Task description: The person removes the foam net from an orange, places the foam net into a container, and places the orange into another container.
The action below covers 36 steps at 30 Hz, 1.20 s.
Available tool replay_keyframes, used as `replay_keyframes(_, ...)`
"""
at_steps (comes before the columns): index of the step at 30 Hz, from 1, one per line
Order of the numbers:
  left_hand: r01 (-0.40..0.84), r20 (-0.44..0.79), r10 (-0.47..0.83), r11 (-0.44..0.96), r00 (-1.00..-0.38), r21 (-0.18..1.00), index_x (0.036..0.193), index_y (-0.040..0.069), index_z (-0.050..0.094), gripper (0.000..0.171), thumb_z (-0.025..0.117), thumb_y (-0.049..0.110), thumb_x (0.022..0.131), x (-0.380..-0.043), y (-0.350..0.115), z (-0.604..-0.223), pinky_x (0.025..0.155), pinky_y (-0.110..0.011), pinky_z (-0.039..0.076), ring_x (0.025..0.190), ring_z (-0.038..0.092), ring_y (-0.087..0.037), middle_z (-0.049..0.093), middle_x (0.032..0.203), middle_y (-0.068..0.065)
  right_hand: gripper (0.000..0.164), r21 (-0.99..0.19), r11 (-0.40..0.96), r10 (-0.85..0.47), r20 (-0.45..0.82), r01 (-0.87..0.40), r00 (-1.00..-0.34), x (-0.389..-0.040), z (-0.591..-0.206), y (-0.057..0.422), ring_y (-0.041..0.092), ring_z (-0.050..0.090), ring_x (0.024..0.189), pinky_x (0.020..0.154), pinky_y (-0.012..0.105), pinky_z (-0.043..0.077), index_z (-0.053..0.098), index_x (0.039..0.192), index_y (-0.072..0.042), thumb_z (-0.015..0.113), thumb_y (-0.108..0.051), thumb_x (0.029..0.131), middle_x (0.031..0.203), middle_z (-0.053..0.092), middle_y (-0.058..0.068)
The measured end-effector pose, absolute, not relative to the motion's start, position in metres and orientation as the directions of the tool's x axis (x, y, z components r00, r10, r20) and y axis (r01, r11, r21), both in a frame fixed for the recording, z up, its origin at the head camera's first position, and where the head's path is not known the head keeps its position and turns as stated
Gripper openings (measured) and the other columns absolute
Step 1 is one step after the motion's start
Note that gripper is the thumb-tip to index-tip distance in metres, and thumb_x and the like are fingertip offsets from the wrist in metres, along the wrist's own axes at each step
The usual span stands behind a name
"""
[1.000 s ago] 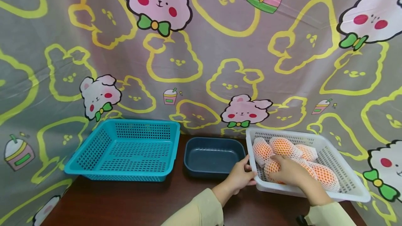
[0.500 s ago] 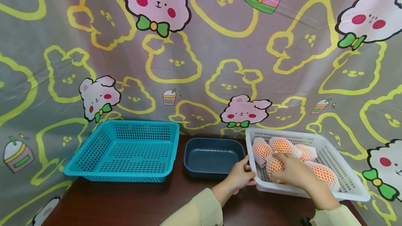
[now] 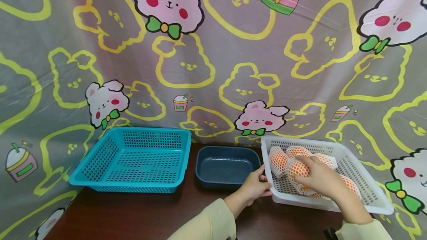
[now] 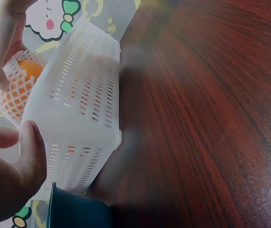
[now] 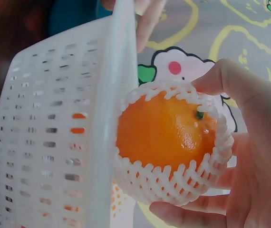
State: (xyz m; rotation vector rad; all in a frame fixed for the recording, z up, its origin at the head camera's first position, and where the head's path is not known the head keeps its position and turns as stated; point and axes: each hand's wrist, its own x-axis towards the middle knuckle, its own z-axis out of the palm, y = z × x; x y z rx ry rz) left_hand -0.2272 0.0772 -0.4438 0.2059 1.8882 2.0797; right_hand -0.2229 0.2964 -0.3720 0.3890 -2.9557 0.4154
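My right hand (image 3: 323, 177) grips an orange (image 3: 299, 170) in a white foam net sleeve. In the right wrist view bare peel and the green stem end of the orange (image 5: 166, 133) show through the net's opening, close beside the basket's rim. My left hand (image 3: 255, 187) pinches the near left corner of the white perforated basket (image 3: 375, 208); its thumb (image 4: 33, 149) lies on the outer side in the left wrist view. Several more net-wrapped oranges (image 3: 278, 158) lie in that basket, some partly hidden behind my right hand.
A dark blue-grey rectangular bin (image 3: 228, 185) stands left of the white basket. Farther left is a turquoise perforated basket (image 3: 133, 188). All stand on a dark red-brown wooden table (image 3: 150, 214), against a curtain (image 3: 213, 55) printed with cartoon animals.
My right hand has raised the net-wrapped orange up from among the others in the white basket. The left hand keeps its hold on the basket's corner.
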Motion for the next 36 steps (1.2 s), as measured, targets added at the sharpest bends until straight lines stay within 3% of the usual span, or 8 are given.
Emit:
replay_keyframes(7, -0.166, -0.123, 0.324, -0.108, -0.938, 0.980, 0.157, 0.001, 0.037, 0.073, 0.064, -0.016, 0.091, -0.228, 0.076, -0.446, 0.071, -0.032, 0.061, 0.078, 0.064, -0.015, 0.059, 0.098, -0.009, 0.077, -0.281, 0.922, -0.228, 0.164, -0.267, -0.960, -0.220, -0.367, 0.300, 0.048, 0.062, 0.106, 0.072, 0.065, 0.052, 0.053, 0.145, -0.003, 0.079, -0.036, 0.081, 0.133, 0.053, 0.035)
replay_keyframes(12, -0.178, -0.125, 0.325, -0.138, -0.937, 0.974, 0.152, 0.000, 0.044, 0.069, 0.067, -0.017, 0.088, -0.230, 0.071, -0.449, 0.071, -0.030, 0.060, 0.072, 0.062, -0.013, 0.059, 0.096, -0.008, 0.075, -0.281, 0.906, -0.261, 0.218, -0.316, -0.940, -0.219, -0.369, 0.297, 0.053, 0.056, 0.118, 0.083, 0.069, 0.049, 0.054, 0.144, -0.004, 0.079, -0.034, 0.080, 0.134, 0.056, 0.032)
replay_keyframes(23, -0.200, -0.136, 0.329, -0.169, -0.934, 0.965, 0.138, -0.004, 0.056, 0.048, 0.061, -0.014, 0.091, -0.231, 0.060, -0.446, 0.072, -0.029, 0.060, 0.072, 0.063, -0.013, 0.065, 0.094, -0.008, 0.071, -0.307, 0.869, -0.317, 0.256, -0.388, -0.913, -0.214, -0.365, 0.281, 0.047, 0.055, 0.124, 0.092, 0.067, 0.047, 0.055, 0.144, -0.007, 0.078, -0.031, 0.082, 0.138, 0.056, 0.025)
replay_keyframes(31, -0.219, -0.160, 0.350, -0.135, -0.923, 0.966, 0.130, 0.001, 0.063, 0.033, 0.064, 0.015, 0.101, -0.230, 0.052, -0.443, 0.075, -0.031, 0.060, 0.072, 0.064, -0.013, 0.068, 0.101, -0.009, 0.068, -0.313, 0.839, -0.358, 0.299, -0.445, -0.885, -0.208, -0.367, 0.267, 0.046, 0.056, 0.122, 0.088, 0.066, 0.050, 0.057, 0.143, -0.010, 0.079, -0.034, 0.083, 0.140, 0.055, 0.026)
replay_keyframes(36, -0.225, -0.167, 0.353, -0.130, -0.921, 0.966, 0.129, 0.000, 0.062, 0.037, 0.059, 0.027, 0.104, -0.226, 0.044, -0.445, 0.079, -0.036, 0.060, 0.075, 0.065, -0.016, 0.066, 0.103, -0.012, 0.068, -0.310, 0.823, -0.387, 0.309, -0.476, -0.869, -0.204, -0.368, 0.256, 0.051, 0.053, 0.125, 0.089, 0.069, 0.048, 0.059, 0.142, -0.012, 0.081, -0.037, 0.082, 0.138, 0.056, 0.027)
